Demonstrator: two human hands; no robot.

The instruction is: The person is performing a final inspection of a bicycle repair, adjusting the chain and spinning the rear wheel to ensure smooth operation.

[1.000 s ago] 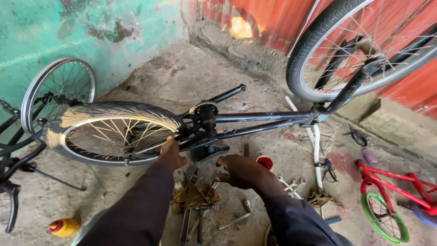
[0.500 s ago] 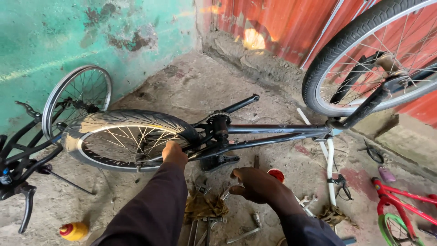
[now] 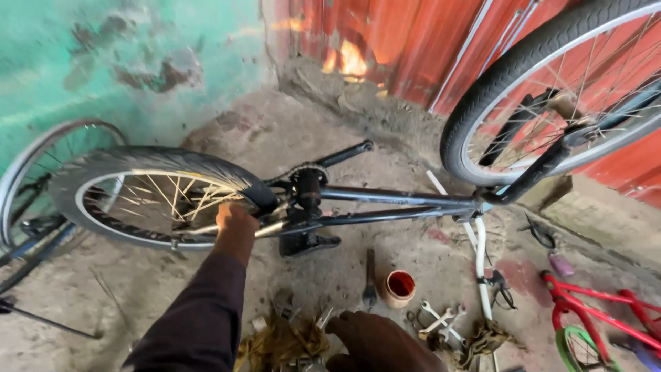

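Note:
A dark bicycle lies upside down on the ground, its frame point(image 3: 392, 200) running left to right. My left hand point(image 3: 235, 226) grips the chainstay by the rear wheel point(image 3: 148, 196), close to the crank and pedal point(image 3: 310, 241). My right hand point(image 3: 375, 341) is low at the frame's bottom edge, fingers curled over a pile of tools and a rag point(image 3: 282, 341) on the ground; whether it holds one is hidden. The front wheel point(image 3: 551, 89) stands up at the right.
A small orange cup point(image 3: 399, 287), a screwdriver point(image 3: 370, 275) and several wrenches point(image 3: 441, 320) lie on the dirt floor. Another bicycle wheel point(image 3: 41, 179) leans by the green wall at left. A red child's bicycle point(image 3: 599, 313) lies at the right. A red corrugated wall stands behind.
The view has moved closer to the bicycle. My left hand stays on the chainstay. My right hand has dropped from near the frame to the tool pile.

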